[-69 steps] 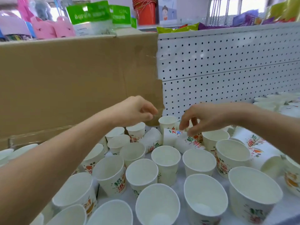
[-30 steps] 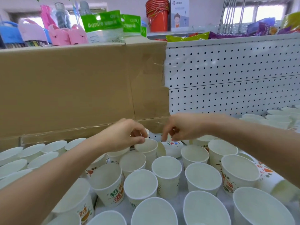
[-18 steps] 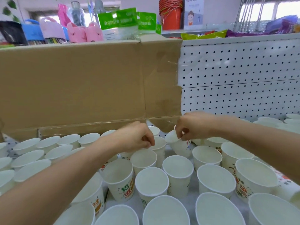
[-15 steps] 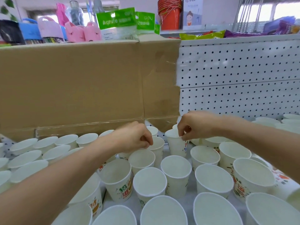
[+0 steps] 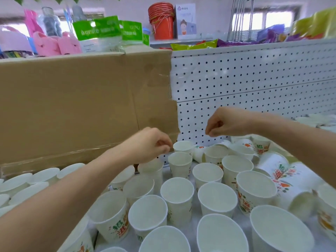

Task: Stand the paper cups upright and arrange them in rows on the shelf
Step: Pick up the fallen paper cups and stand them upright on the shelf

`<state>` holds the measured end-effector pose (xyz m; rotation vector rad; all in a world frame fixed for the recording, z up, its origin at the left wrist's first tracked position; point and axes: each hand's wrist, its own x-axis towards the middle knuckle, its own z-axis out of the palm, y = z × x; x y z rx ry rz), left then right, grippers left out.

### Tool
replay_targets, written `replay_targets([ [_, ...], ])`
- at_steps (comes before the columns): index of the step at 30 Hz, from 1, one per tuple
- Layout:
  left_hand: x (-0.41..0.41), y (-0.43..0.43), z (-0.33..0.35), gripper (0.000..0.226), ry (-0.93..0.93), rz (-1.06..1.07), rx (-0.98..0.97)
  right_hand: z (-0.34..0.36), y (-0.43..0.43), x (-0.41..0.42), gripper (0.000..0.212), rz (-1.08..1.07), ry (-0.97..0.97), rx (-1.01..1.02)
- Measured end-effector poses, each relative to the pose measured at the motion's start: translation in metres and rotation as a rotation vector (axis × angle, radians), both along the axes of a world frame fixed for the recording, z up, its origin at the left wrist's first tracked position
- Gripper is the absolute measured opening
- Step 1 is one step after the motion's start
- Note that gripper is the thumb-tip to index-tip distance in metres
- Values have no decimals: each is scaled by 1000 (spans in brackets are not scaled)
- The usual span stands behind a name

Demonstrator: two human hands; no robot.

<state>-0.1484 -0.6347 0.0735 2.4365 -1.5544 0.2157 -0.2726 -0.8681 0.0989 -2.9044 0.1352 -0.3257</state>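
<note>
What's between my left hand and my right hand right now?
In the head view, the gap between left hand and right hand is bare; behind it shows perforated back panel, and an upright paper cup stands just below.

White printed paper cups (image 5: 177,192) are standing upright in rows across the shelf (image 5: 242,222), while toppled cups (image 5: 283,177) are lying sideways near its back right edge.

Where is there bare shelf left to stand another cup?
Only slivers of shelf show: one between the three front-right cups, another at the front left between printed cups. Everywhere else upright cups stand nearly rim to rim, and tipped cups clog the right. A hand passes only above the rims, along the pegboard.
</note>
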Motion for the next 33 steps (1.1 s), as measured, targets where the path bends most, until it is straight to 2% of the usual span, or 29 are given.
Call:
replay_targets([
  [6,8,-66,-15,25,4,6,142,-24,-26,12,15,-11,95,-59],
  [9,11,-80,-19,38,56,32,228,-32,-30,31,16,3,135,-94],
  [13,12,-81,-18,44,-46,124,380,-41,-31,59,29,-57,257,-137],
  [16,11,-75,-17,45,-74,169,410,-39,-33,62,36,-30,304,-128],
  [22,18,-70,-19,36,-119,298,369,-29,-35,39,20,136,280,-31],
  [24,15,-78,-18,23,-195,237,246,-30,-36,34,20,141,304,-83],
  [26,10,-90,-17,14,-192,119,124,-31,-38,32,18,140,310,-130],
  [29,3,-110,-17,37,-66,-33,206,-33,-42,31,14,139,300,-144],
  [33,0,-137,-21,58,-37,-44,357,-32,-45,23,14,137,341,-89],
])
